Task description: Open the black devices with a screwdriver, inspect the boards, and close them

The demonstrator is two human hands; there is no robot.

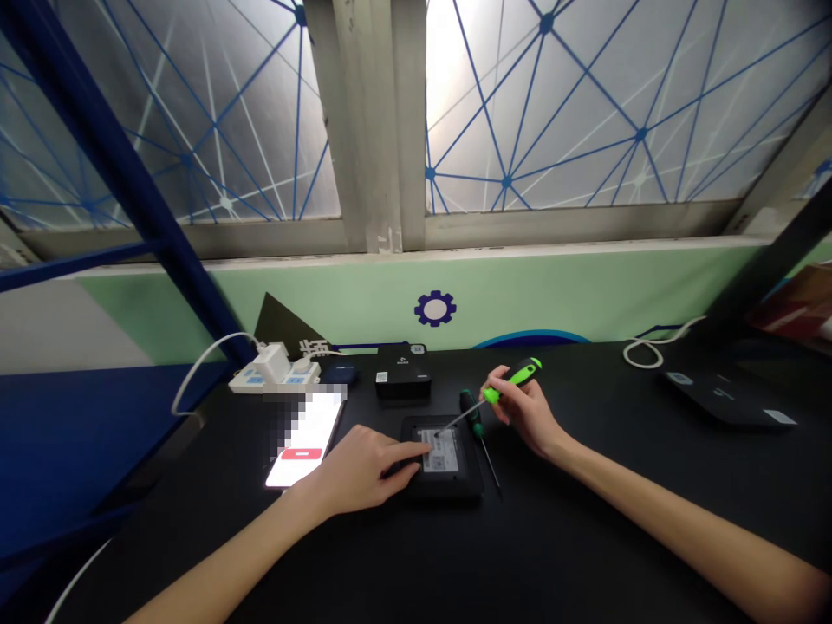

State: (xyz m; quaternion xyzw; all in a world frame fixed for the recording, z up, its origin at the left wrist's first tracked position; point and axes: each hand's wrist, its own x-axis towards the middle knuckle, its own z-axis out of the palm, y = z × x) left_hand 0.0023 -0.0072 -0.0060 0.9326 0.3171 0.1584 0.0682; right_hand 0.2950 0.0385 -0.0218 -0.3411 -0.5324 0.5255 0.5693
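A flat black electronic box point(469, 464) lies on the table with a white printed label point(440, 452) facing up. My left hand point(364, 468) grips its left side, index finger stretched onto the label and thumb low at the edge. In my right hand point(523, 412), closed around the handle, is a bright green and black screwdriver point(520, 375). Its shaft slants down to the left, and the tip meets the label's upper part. A second screwdriver point(477, 422), dark green and black, lies just right of the box, partly behind the first one's shaft.
A lit phone point(308, 442) lies left of my left hand. Behind it are a power strip point(237, 381) with a white charger point(273, 362) and a small dark blue case point(339, 375). Another black box point(403, 371) stands near the wall; a flat black device point(724, 399) lies far right.
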